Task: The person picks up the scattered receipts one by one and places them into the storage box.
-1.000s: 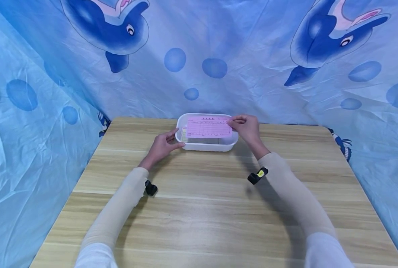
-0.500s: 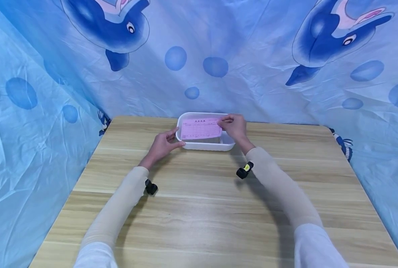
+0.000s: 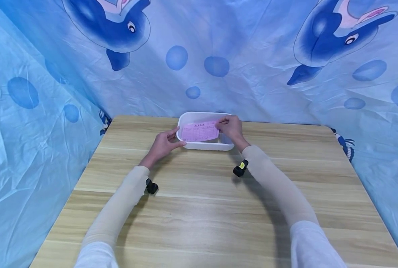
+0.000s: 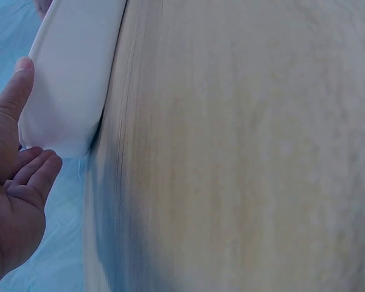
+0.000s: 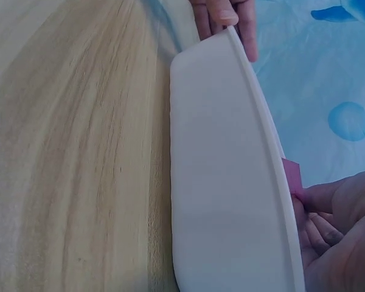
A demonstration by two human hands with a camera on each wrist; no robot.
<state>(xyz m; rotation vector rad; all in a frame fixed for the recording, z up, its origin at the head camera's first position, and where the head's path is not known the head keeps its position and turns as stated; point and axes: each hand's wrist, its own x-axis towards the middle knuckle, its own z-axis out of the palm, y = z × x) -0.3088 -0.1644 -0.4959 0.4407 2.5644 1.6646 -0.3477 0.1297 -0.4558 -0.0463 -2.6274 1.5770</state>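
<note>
A white oblong plastic tub [image 3: 209, 146] stands at the far side of the wooden table. My left hand [image 3: 161, 147] holds its left end, thumb at the front rim and fingers along the end wall, as the left wrist view also shows. Between thumb and fingertips, my right hand [image 3: 231, 127] pinches the right edge of a pink printed form [image 3: 199, 132]. The form lies tilted within the tub, its left part down inside the walls. In the right wrist view, only a pink corner [image 5: 292, 175] shows above the rim; the tub wall hides the rest.
The wooden table [image 3: 192, 208] spreads out in front of the tub. Close behind the tub hangs a blue curtain [image 3: 262, 89] with dolphins and bubbles, which also runs down the left and right sides. Small black cameras sit at both wrists.
My right hand has moved left and carried the pink form from above the tub down into it. The left hand keeps its place at the tub's left end.
</note>
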